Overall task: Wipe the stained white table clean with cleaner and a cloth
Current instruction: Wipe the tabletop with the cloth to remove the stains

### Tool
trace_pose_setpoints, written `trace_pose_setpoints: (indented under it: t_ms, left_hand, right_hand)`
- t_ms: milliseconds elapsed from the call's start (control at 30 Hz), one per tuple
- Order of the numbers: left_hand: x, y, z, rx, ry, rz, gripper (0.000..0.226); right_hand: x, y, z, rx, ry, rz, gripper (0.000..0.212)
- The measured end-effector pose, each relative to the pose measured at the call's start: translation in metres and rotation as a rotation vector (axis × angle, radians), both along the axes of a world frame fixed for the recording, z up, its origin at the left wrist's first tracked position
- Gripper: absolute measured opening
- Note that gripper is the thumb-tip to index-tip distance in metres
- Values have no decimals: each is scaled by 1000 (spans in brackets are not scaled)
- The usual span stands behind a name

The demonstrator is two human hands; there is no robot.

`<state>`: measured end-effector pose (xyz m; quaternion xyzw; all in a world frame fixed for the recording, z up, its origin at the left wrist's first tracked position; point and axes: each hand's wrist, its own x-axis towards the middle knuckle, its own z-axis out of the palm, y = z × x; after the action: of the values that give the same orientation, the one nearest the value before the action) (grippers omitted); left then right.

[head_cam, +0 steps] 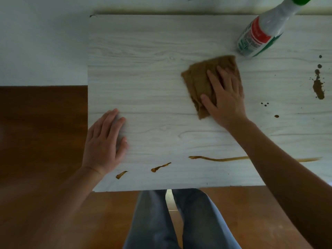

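The white wood-grain desk (143,69) fills most of the view, and the brown cloth (201,81) lies on its right half, the spot from which everything else is best placed. Beyond the cloth and to its right stands the spray bottle (258,36) of cleaner, upright and close by but not touching. That is probably so it can be picked up again without getting in the way of the wiping. The cloth itself is folded into a thick pad, which gives a firm face to rub with. The right hand (224,94) lies on top of it with its fingers (213,79) spread and straight, pressing down instead of gripping, so the whole pad bears on the surface. Well to the left of the cloth and nearer the person, the left hand (104,139) rests flat at the desk's edge. Its fingers (111,121) are relaxed and hold nothing, most likely to steady the body. Nearer the person than the cloth runs a long amber streak (219,159), which passes under the right forearm. Far to the cloth's right sits a dark splatter (318,87). Two short smears (160,167) lie nearer the person and to the cloth's left, and a few drops (276,116) lie just right of the cloth. None of these marks is under the cloth, so much of the wiping seems not yet done.
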<state>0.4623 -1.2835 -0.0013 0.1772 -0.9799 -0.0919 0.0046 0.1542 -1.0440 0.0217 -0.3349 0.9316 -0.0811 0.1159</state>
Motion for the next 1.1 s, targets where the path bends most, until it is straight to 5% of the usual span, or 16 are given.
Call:
trace_pose_setpoints:
  t_ms: [333,567,867,1100]
  left_hand:
    - [0,1,3,7,-7,5,57]
    - [0,2,6,66,38,9,53]
    - [2,2,2,80,86,-18,50]
    - [2,2,5,76,106,-20,49]
  right_hand:
    - [99,-63,-5,-103,-17,-62,69]
    - [211,-8,-2,-163,-64,-146,64]
    - [246,30,-4,-118,-18,-355,62]
    - [259,-33,-7,-145,-25,-172,61]
